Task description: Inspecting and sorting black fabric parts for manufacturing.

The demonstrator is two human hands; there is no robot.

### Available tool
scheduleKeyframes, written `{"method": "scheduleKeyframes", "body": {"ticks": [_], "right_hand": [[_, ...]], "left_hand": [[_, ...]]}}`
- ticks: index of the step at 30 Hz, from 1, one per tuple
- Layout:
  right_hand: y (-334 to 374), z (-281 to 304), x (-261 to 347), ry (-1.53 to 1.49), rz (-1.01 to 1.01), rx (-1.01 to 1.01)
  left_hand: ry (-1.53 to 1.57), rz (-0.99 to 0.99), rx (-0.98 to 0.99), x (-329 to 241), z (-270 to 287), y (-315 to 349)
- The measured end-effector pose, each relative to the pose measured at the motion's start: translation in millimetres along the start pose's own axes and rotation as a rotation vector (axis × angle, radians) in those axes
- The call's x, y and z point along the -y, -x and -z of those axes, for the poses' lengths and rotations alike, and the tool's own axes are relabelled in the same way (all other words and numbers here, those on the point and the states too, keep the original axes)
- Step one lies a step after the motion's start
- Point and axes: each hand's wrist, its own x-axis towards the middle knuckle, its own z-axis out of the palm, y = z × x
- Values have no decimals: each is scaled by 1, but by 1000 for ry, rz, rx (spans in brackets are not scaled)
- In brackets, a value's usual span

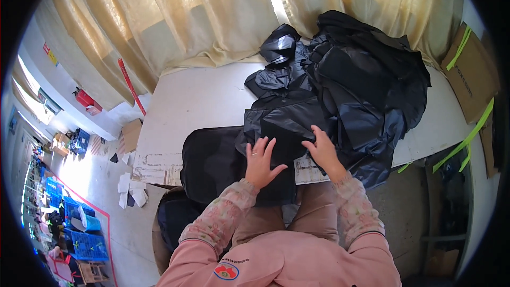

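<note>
My left hand [260,163] is open, its fingers spread over a flat black cloth piece [215,154] with rounded corners. That piece lies at the front of the white table [194,93] and hangs over its near edge. A shiny black sheet piece [289,122] overlaps it, just ahead of both hands. My right hand [324,153] is open at that sheet's right part, thumb and forefinger apart. Neither hand grips anything. Whether the fingertips press on the material is hard to tell.
A large heap of black shiny material [366,74] covers the table's right side. Beige curtains [202,16] hang behind. Cardboard [470,74] with yellow-green straps stands at right. A dark bundle [175,218] sits below the table's front left. Blue crates [87,244] stand on the floor far left.
</note>
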Motion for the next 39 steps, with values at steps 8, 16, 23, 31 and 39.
{"method": "scheduleKeyframes", "body": {"ticks": [8, 16, 23, 31, 39], "right_hand": [[-35, -10, 56, -716, -114, 299], [-96, 60, 67, -587, 225, -252], [-101, 87, 103, 83, 272, -531], [-39, 31, 170, -1090, -21, 102], [-61, 116, 152, -946, 89, -341]], "left_hand": [[286, 177, 104, 34, -28, -10], [1527, 471, -289, 52, 83, -107], [1870, 178, -308, 11, 158, -135], [1687, 216, -303, -28, 129, -108], [1820, 705, 121, 14, 146, -79]]}}
